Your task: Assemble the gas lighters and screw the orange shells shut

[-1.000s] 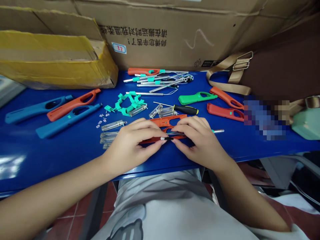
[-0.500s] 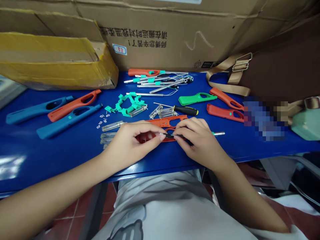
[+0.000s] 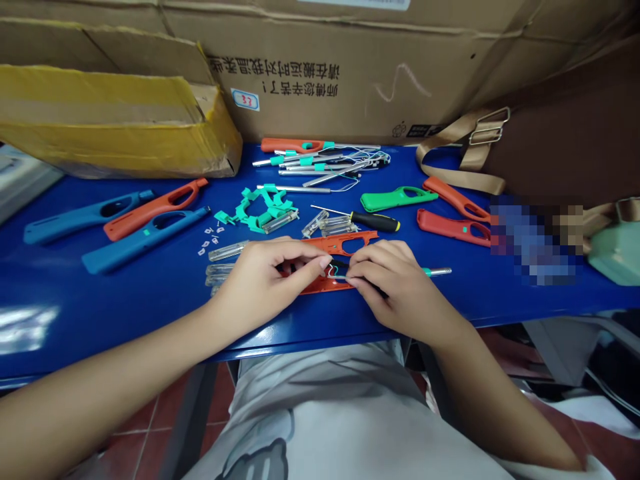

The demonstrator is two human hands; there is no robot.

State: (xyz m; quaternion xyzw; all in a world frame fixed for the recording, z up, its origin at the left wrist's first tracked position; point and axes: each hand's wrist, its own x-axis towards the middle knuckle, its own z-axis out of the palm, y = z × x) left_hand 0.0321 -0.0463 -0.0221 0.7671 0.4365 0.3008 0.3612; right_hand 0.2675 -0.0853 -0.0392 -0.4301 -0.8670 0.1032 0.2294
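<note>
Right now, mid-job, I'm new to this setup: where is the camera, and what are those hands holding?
There is no machine here: a person works with bare hands, and the single picture comes from a camera on their head, looking forward and down. The left hand and right hand together grip an orange shell, a long plastic handle half, over the blue table; the right fingertips pinch something small and dark at its middle. Around lie blue shells, a green shell, teal clips, a screwdriver and thin metal tubes. Cardboard boxes stand behind.
</note>
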